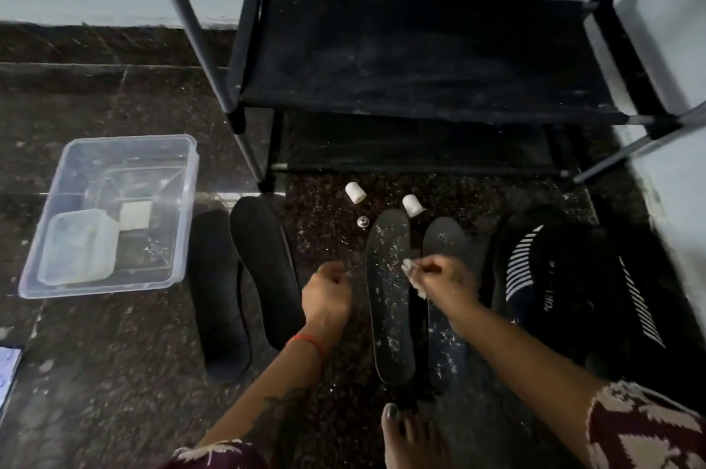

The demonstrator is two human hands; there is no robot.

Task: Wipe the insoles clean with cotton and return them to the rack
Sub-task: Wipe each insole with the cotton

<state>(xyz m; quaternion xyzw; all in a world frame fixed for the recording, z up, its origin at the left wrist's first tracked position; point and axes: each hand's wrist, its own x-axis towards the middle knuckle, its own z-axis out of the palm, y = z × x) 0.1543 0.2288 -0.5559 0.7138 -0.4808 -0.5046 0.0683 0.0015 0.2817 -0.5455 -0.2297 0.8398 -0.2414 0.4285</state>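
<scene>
A person crouched on a dark speckled floor (pixel 114 373) works before a black shoe rack (pixel 420 60), whose fabric shelves stand bare and dusty. The right hand (pixel 443 281) pinches a wad of white cotton (pixel 414 277) in curled fingers, over the gap between two insoles: a debris-flecked insole (pixel 387 300) and a second flecked insole (pixel 445 239), lying side by side on the floor just below the rack. The left hand (pixel 328 291) hovers beside them, fingers curled loosely inward and apparently holding nothing, though the blur makes that hard to confirm. Two cleaner black insoles (pixel 263 270) lie further left, overlapping at one edge. Two small white rolls (pixel 355 193) and a small round cap (pixel 362 222) sit near the insoles' tips. A clear plastic tub (pixel 110 216) stands at left, a black striped shoe (pixel 565 277) at right.
</scene>
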